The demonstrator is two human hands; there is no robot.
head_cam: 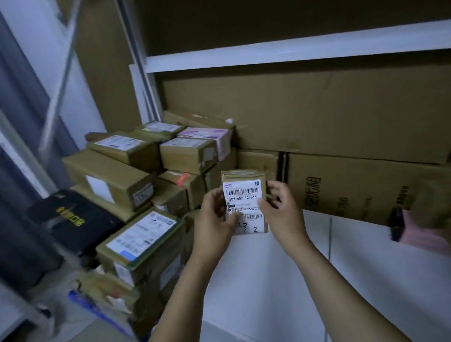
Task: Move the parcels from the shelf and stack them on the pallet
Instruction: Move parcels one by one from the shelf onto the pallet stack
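You hold a small parcel (243,175) upright at centre frame, left hand (215,219) and right hand (280,207) curled round its sides, thumbs on its white label (243,196). Stacked parcels (140,176) fill the left; large cartons (352,184) sit on the shelf (369,254) at right.

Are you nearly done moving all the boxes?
A pile of parcels is already stacked on the left, seemingly on a blue pallet. The left hand and right hand hold one small labelled box over the shelf. Large cardboard boxes remain on the shelf, so more may be left.
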